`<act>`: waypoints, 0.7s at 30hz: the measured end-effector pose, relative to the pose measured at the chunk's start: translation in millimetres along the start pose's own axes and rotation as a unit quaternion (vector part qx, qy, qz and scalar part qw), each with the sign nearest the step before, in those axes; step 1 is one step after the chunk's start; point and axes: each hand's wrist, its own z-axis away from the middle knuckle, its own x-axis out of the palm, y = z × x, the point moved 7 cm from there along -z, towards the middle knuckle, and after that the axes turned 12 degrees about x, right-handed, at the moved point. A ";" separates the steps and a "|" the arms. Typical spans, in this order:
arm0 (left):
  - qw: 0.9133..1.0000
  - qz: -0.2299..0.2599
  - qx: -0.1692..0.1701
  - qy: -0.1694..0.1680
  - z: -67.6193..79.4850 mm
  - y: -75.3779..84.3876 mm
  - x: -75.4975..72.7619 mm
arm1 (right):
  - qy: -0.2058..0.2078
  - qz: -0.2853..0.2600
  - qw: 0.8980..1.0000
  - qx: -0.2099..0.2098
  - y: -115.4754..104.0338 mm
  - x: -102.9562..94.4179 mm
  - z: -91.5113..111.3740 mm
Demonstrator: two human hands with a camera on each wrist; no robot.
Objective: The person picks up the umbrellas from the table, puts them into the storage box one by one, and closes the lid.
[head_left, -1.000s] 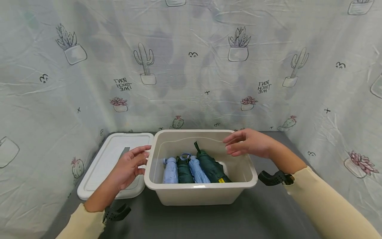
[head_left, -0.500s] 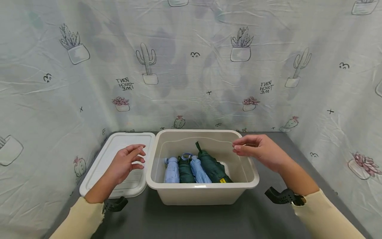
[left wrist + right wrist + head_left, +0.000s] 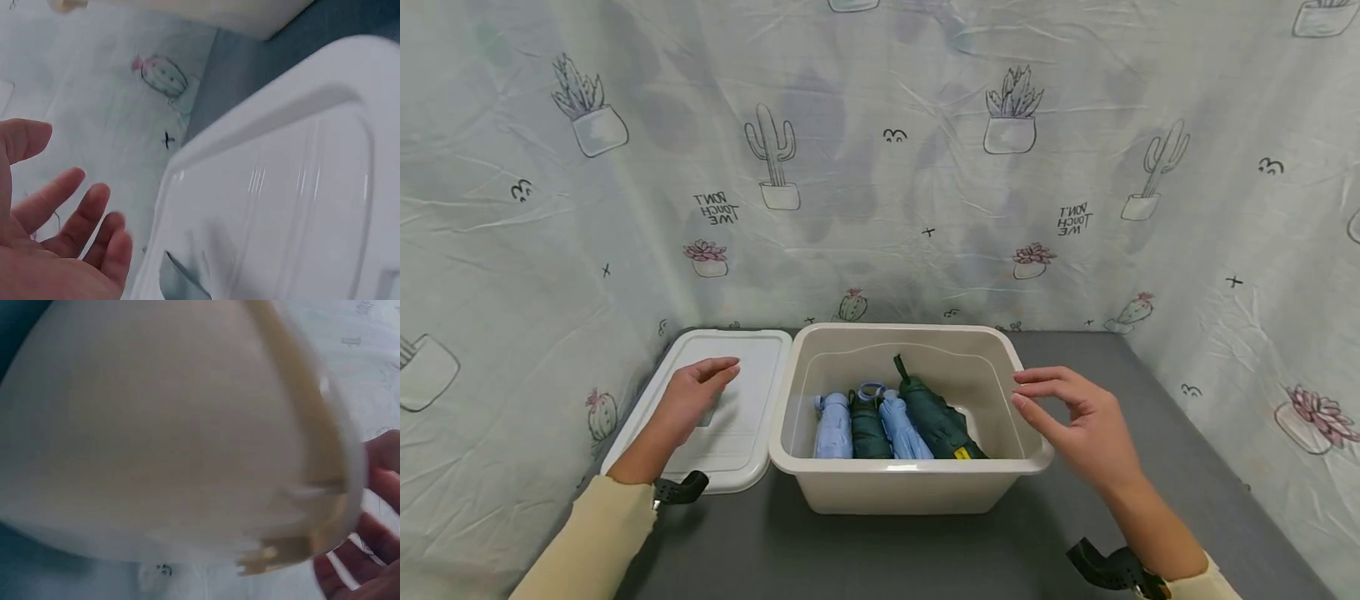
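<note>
Inside the beige plastic bin [image 3: 898,492] several folded umbrellas lie side by side. From the left they are a light blue umbrella [image 3: 832,429], a dark green umbrella [image 3: 868,432], another blue umbrella [image 3: 906,431] and a larger dark green umbrella [image 3: 937,419] with a yellow tag. My left hand [image 3: 687,402] hovers over the white lid [image 3: 741,437], fingers relaxed and holding nothing. At the bin's right rim is my right hand [image 3: 1086,425], thumb and fingers apart with nothing between them. The right wrist view shows the bin's outer wall [image 3: 162,437], blurred, beside the fingers.
The lid lies flat on the dark grey table [image 3: 887,558], against the bin's left side. A small grey patch [image 3: 181,281] shows on its surface. Behind and on both sides hangs a pale curtain [image 3: 850,233] printed with cacti.
My left hand has drawn left from the bin's left rim to over the lid. My right hand has moved from above the bin outward to its right rim. The umbrellas stay put.
</note>
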 end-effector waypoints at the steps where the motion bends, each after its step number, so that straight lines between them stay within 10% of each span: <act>1: 1.000 -0.008 -0.002 -0.001 -1.2 -2.5 -1.4 | 0.016 -0.009 1.000 -0.018 -0.5 -0.3 3.9; 8: 0.999 -0.047 -0.014 -0.007 -8.9 -14.9 -5.6 | 0.058 -0.075 0.983 -0.155 1.1 2.5 29.2; 21: 0.985 -0.164 -0.039 -0.033 -16.7 -27.7 -5.9 | 0.056 -0.063 0.974 -0.208 -3.4 7.6 54.5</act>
